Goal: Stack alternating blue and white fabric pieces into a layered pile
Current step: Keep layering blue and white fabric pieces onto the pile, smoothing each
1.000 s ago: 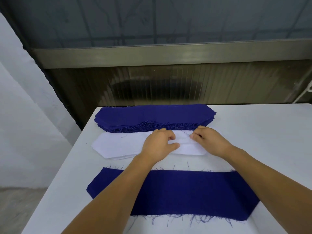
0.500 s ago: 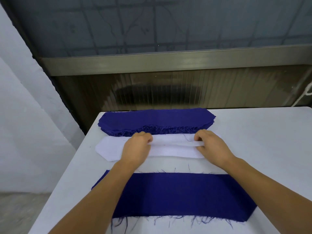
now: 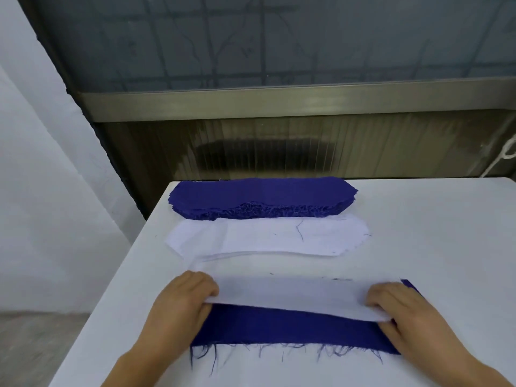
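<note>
Nearest the camera, a white piece (image 3: 290, 298) is held stretched over the blue piece (image 3: 279, 329) that lies flat on the table (image 3: 432, 233), its left end pinched by the curled fingers of the left hand (image 3: 181, 305) and its right end by those of the right hand (image 3: 399, 311). The far half of the blue piece is covered already, while the near half and its frayed lower edge are left bare — so this layer is judged to be only partly set, with its near edge not yet brought down and squared. Only these two layers of the pile can be made out. Just beyond, a low stack of white pieces (image 3: 268, 237) is seen, its upper sheets slid slightly askew, and behind it, touching or nearly so, a thick stack of blue pieces (image 3: 262, 196) near the table's far edge — much stock is therefore judged to remain. Bare table is offered to the right; the left edge of the table runs close beside the left hand.
</note>
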Demonstrator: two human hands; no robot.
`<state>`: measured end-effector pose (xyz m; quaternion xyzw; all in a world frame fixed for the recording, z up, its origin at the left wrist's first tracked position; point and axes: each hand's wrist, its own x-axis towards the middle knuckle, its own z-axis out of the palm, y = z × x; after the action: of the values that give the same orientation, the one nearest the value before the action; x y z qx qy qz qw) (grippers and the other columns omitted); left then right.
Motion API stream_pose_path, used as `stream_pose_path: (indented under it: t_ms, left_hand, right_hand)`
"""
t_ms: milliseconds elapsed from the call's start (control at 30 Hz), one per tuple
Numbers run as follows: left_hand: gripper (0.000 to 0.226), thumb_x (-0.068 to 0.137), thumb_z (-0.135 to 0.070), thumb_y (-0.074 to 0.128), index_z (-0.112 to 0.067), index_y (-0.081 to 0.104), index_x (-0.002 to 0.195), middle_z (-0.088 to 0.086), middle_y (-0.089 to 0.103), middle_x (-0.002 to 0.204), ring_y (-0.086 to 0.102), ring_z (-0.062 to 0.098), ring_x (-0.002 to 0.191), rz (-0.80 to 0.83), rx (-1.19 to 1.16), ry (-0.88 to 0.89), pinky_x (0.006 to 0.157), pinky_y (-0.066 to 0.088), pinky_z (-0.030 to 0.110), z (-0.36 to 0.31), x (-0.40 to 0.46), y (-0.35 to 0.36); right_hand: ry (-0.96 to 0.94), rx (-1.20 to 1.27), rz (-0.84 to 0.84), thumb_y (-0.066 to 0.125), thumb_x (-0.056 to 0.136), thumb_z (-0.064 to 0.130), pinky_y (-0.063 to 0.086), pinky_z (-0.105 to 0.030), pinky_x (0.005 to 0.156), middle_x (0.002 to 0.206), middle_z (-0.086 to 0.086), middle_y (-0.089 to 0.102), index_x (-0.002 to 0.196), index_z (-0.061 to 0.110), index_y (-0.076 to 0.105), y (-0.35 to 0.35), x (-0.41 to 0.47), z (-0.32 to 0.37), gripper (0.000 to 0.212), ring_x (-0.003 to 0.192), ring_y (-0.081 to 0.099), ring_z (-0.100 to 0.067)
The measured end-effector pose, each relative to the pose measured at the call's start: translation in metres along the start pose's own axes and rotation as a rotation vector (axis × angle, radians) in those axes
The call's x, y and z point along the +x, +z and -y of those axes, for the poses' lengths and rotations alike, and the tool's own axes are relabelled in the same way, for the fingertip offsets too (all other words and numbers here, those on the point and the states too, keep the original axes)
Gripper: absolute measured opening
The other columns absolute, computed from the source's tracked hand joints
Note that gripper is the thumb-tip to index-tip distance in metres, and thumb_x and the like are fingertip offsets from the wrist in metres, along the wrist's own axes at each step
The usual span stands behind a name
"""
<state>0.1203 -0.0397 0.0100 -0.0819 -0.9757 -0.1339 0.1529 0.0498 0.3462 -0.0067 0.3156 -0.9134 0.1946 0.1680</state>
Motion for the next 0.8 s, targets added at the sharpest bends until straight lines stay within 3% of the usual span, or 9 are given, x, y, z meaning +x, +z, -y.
stream_pose_path:
  t_ms: [133,233,300,367,433,500,633,800]
  left_hand:
    - [0.032,0.059,0.002,0.075,-0.021,0.063,0.077,-0.014,0.059,0.08,0.055,0.011,0.071,-0.03,0.002,-0.006,0.068,0.04,0.025,0.001,-0.015,0.009]
    - [0.009,0.07,-0.018,0.051,-0.025,0.056,0.074,-0.017,0.052,0.074,0.049,0.009,0.066,-0.053,0.001,-0.055,0.06,0.038,0.022,0.007,-0.021,0.005]
    - [0.006,0.067,-0.024,0.045,-0.026,0.05,0.07,-0.019,0.047,0.07,0.044,0.006,0.064,-0.049,0.013,-0.087,0.058,0.037,0.018,0.01,-0.022,0.002]
    - [0.008,0.064,-0.02,0.05,-0.025,0.048,0.069,-0.017,0.046,0.067,0.044,0.007,0.062,-0.039,0.013,-0.122,0.057,0.041,0.022,0.014,-0.022,0.0]
    - [0.012,0.064,-0.019,0.055,-0.026,0.051,0.073,-0.017,0.052,0.072,0.05,0.009,0.065,-0.017,0.016,-0.163,0.058,0.044,0.023,0.02,-0.021,-0.002]
    - [0.018,0.067,-0.021,0.062,-0.026,0.06,0.084,-0.018,0.062,0.089,0.058,0.009,0.077,0.015,0.018,-0.189,0.065,0.045,0.021,0.026,-0.021,-0.002]
    - [0.041,0.069,-0.022,0.075,-0.025,0.066,0.109,-0.018,0.059,0.119,0.058,0.01,0.103,0.07,0.038,-0.22,0.08,0.039,0.02,0.034,-0.019,-0.001]
    - [0.045,0.051,0.001,0.08,-0.024,0.068,0.086,-0.01,0.064,0.108,0.054,0.008,0.098,0.022,0.051,-0.053,0.085,0.037,0.017,0.036,-0.017,-0.002]
  right_hand:
    - [0.026,-0.016,-0.008,0.044,0.076,0.014,0.04,-0.016,0.074,0.09,0.011,0.065,0.082,0.017,0.069,-0.001,-0.014,0.0,0.027,0.082,0.052,-0.007]
    - [0.012,-0.027,-0.028,0.064,0.068,-0.005,0.042,-0.018,0.072,0.09,0.011,0.065,0.081,0.017,0.069,0.0,-0.014,-0.002,0.026,0.079,0.056,-0.009]
    - [-0.008,-0.039,-0.035,0.064,0.067,-0.004,0.042,-0.017,0.072,0.089,0.011,0.065,0.08,0.016,0.069,0.0,-0.013,-0.002,0.025,0.08,0.055,-0.007]
    - [-0.033,-0.044,-0.03,0.056,0.072,0.006,0.041,-0.016,0.072,0.088,0.01,0.065,0.079,0.016,0.069,-0.003,-0.011,-0.002,0.018,0.081,0.053,-0.005]
    - [-0.03,-0.04,-0.02,0.044,0.078,0.015,0.04,-0.015,0.072,0.086,0.009,0.065,0.077,0.015,0.069,-0.005,-0.009,-0.002,0.025,0.081,0.05,-0.004]
    - [-0.026,-0.043,-0.023,0.041,0.077,0.017,0.04,-0.015,0.073,0.085,0.007,0.066,0.076,0.014,0.069,-0.005,-0.007,-0.002,0.028,0.081,0.05,-0.005]
    - [-0.015,-0.046,-0.032,0.041,0.076,0.018,0.039,-0.014,0.077,0.087,0.006,0.067,0.076,0.014,0.07,-0.004,-0.007,-0.001,0.03,0.084,0.05,-0.005]
    - [-0.001,-0.044,-0.035,0.04,0.077,0.017,0.039,-0.013,0.074,0.087,0.006,0.067,0.075,0.014,0.07,-0.007,-0.006,0.001,0.03,0.082,0.05,-0.006]
